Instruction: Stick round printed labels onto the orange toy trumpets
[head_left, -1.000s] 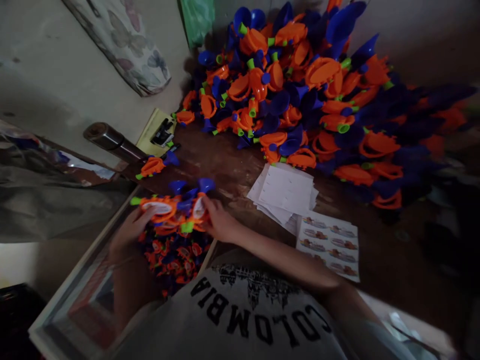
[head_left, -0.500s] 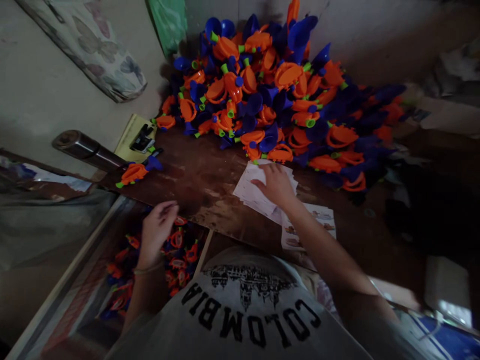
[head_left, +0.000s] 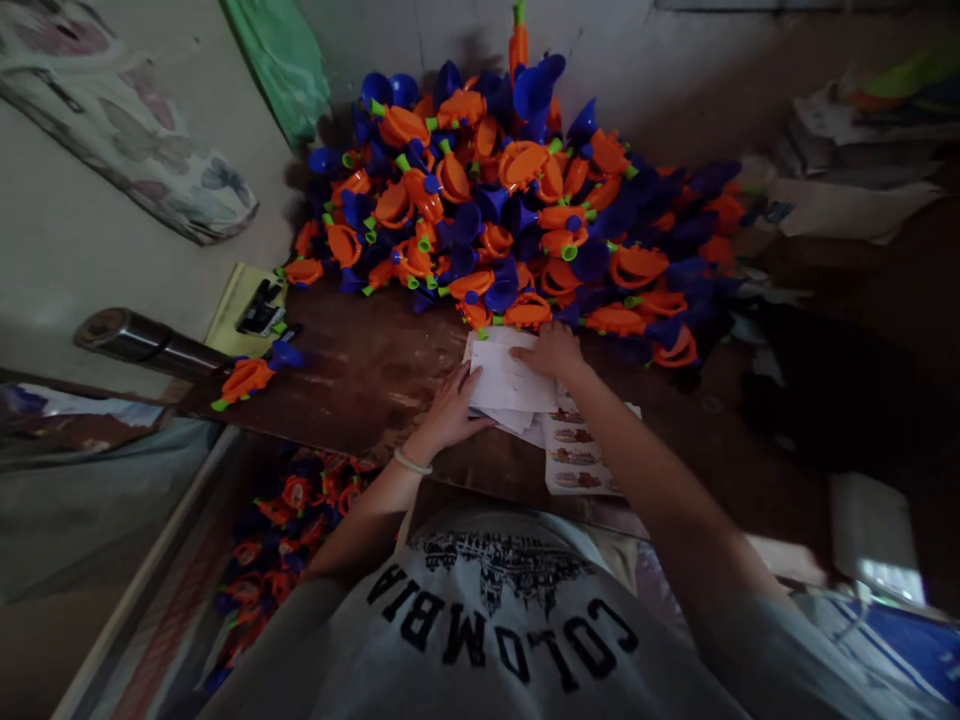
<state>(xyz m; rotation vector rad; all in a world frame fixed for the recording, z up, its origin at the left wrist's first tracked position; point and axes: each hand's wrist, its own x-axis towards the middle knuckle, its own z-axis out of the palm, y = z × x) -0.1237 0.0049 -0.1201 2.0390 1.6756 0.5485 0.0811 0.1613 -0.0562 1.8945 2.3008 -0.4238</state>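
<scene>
A loose stack of white paper sheets (head_left: 510,375) lies on the dark brown table, with my two hands at its sides. My left hand (head_left: 448,410) grips the left edge, its thumb by the near corner and its fingers along the side. At the far right corner my right hand (head_left: 553,352) holds the stack, its thumb over the top sheet. Under my right forearm lies a sheet with printed pictures (head_left: 574,455), partly hidden by the arm.
Behind the papers rises a big pile of orange and blue toy trumpets (head_left: 480,200). One more toy trumpet (head_left: 247,380) lies at the left near a metal flask (head_left: 150,340) and a yellow pad (head_left: 229,315). More toys (head_left: 292,530) fill a space below the table edge.
My left hand has come up and right from above the lower toys to the papers' left edge. My right hand has shifted to their far right corner. The sheets look more evenly stacked.
</scene>
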